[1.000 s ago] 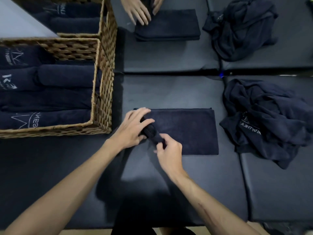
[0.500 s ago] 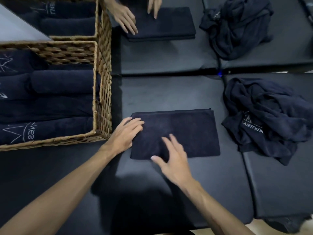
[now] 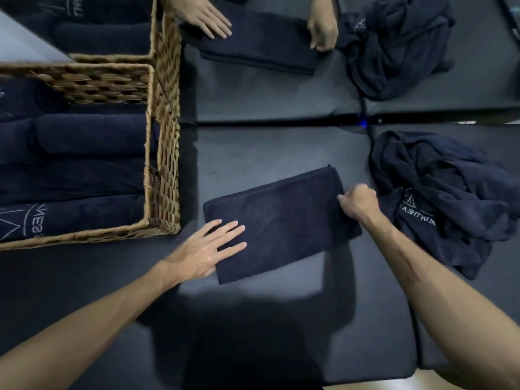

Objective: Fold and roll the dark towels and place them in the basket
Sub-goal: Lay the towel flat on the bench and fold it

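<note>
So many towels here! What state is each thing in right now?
Near towel: folded flat, not rolled.
Left hand: flat on that towel's near left corner.
Right hand: gripping its right edge.
Basket: holds rolled towels.
Right pile: crumpled, unfolded.
Far towel: folded, under another person's hands.
Far pile: crumpled.

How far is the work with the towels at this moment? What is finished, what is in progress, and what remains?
Done: several rolled towels lie in the wicker basket.
In hand: a folded towel lies flat, not yet rolled; the left hand presses its near end and the right hand pinches its far end.
Left: a crumpled pile of towels beside it waits unfolded.
</note>
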